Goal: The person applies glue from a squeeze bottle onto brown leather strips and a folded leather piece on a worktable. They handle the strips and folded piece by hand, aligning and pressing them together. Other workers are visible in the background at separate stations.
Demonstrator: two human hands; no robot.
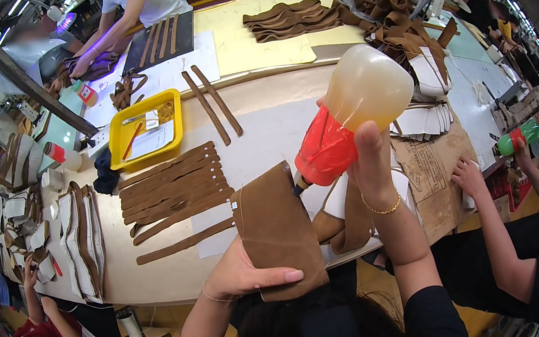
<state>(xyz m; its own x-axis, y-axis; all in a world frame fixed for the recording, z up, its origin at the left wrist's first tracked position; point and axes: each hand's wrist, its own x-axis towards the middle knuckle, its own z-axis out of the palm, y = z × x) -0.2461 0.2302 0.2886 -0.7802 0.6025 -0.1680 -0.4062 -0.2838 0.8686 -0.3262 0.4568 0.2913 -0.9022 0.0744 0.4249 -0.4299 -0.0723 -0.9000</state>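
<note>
At the table's (161, 280) near edge, the left hand (243, 275) pinches a brown suede piece (274, 226) upright, thumb across its face, while the right hand (369, 168) grips an upturned glue bottle (351, 112), nozzle touching the suede's top edge, cut strips (172, 185) lying alongside

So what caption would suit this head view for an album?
Left hand holds a brown suede piece while the right hand tips a squeeze bottle onto its edge.
</note>
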